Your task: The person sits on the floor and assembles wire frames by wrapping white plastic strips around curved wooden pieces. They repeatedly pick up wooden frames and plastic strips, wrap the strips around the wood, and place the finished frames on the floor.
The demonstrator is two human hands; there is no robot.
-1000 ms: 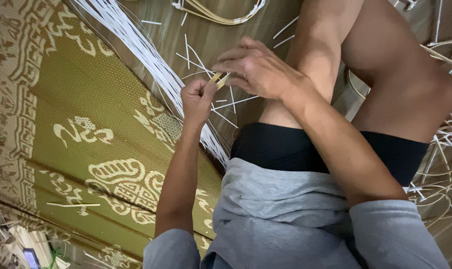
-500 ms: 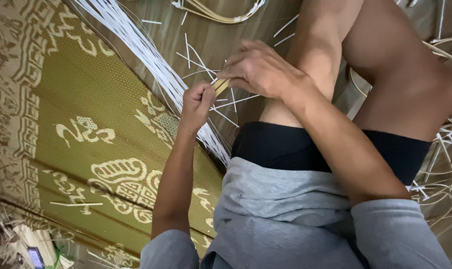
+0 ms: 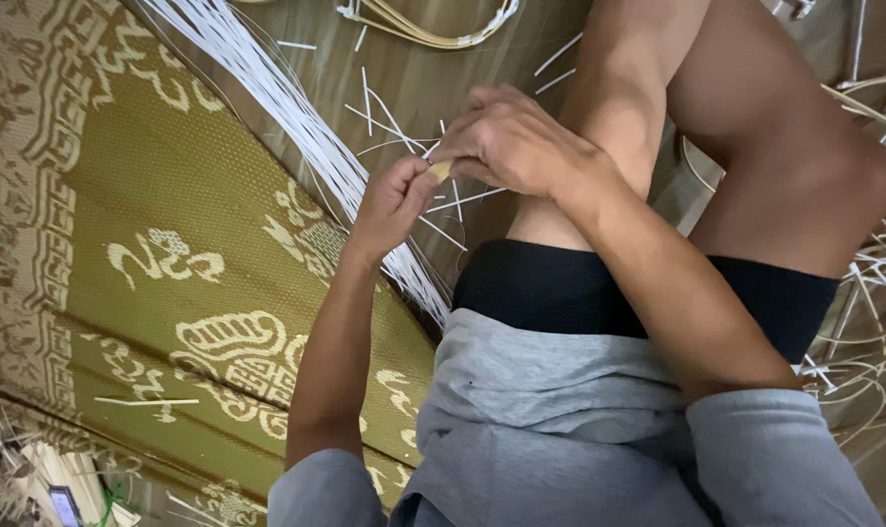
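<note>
Little has shifted since a moment ago: both hands stay together above the floor. My left hand (image 3: pixel 392 200) and right hand (image 3: pixel 506 141) each keep a closed grip on the yellowish strip (image 3: pixel 442 171), beside the white strip bundle (image 3: pixel 297 117).

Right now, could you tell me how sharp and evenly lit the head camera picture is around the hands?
Head view: soft, even light, no hard shadows or glare; the left hand and right hand are reasonably sharp, pinching a small tan strip; the bundle of white strips smears slightly toward the top edge; the patterned green mat is clear; the bottom-left corner is dim and cluttered.
</note>
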